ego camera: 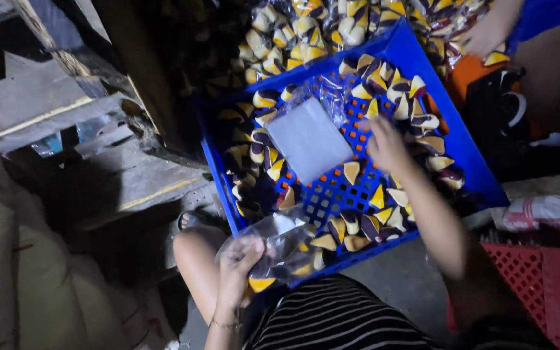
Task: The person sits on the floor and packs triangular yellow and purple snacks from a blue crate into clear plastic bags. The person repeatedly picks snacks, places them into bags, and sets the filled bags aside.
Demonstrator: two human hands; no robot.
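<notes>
While over blue crate [468, 155]: clear bag [280, 249] (L hand [238, 259]), R hand [387, 144].

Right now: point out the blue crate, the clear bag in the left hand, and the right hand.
blue crate [468, 162], head view, on its right rim.
clear bag [283, 249], head view, on its middle, beside the thumb.
left hand [238, 259], head view, on its back.
right hand [387, 144], head view, on its back.

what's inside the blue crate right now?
Blue crate: yellow-and-dark wedge pieces ringing its sides, stack of clear bags mid-floor. Right hand reaches in. Whatever lies under the bags is hidden.
</notes>
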